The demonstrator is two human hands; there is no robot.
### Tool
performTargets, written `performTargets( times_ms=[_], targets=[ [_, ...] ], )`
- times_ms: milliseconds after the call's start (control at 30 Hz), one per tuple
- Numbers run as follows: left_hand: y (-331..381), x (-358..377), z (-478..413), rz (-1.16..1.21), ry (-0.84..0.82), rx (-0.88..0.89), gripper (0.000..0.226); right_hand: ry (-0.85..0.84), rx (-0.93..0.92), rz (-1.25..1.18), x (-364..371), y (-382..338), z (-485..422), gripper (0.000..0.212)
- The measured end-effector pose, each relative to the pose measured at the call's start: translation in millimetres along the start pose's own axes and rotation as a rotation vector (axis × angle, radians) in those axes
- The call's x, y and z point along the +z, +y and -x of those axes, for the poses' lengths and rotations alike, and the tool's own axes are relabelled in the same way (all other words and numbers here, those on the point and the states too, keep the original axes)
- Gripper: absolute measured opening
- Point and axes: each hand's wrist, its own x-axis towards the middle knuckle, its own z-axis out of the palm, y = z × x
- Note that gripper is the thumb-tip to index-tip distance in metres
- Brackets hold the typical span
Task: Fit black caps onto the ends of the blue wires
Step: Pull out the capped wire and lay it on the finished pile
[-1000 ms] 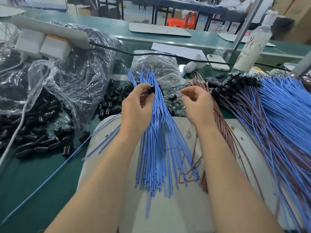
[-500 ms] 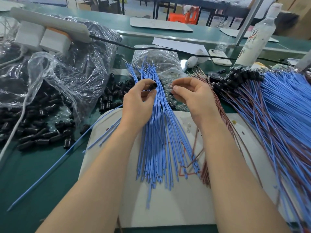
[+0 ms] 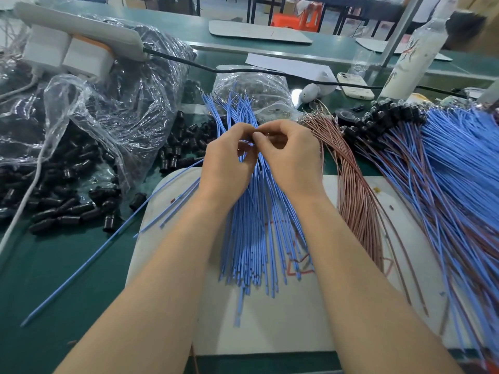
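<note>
My left hand [image 3: 229, 163] and my right hand [image 3: 293, 157] meet fingertip to fingertip above a fanned bundle of blue wires [image 3: 256, 238] lying on a white board [image 3: 270, 325]. The left fingers curl round a black cap that is now hidden inside the grip. The right thumb and forefinger pinch a small part against the left fingertips; I cannot make out what it is. Loose black caps [image 3: 183, 149] lie just left of the hands. More caps fill a torn clear bag [image 3: 62, 184].
Blue and brown wires with black capped ends [image 3: 383, 117] are piled at the right. A brown wire bundle [image 3: 356, 195] lies beside my right wrist. A clear bag of small parts [image 3: 253, 87], a phone [image 3: 353, 85], a spray bottle [image 3: 410, 58] and a power strip [image 3: 81, 31] stand behind.
My right hand has moved left from the small-parts bag until its fingertips touch the left hand's. The black cap seen in the left fingers is now covered.
</note>
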Motion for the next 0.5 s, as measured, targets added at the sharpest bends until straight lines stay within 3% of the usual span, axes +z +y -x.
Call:
performTargets(
  times_ms=[200, 333, 500],
  targets=[
    [-5, 1, -1, -0.268, 0.023, 0.068, 0.016, 0.055, 0.015, -0.043, 0, -1, -1, 0.007],
    [-3, -1, -1, -0.249, 0.062, 0.025, 0.013, 0.070, 0.080, -0.160, -10, 4, -7, 0.010],
    [-1, -3, -2, -0.155, 0.072, -0.055, 0.016, 0.112, 0.282, 0.080, -40, 38, -18, 0.022]
  ],
)
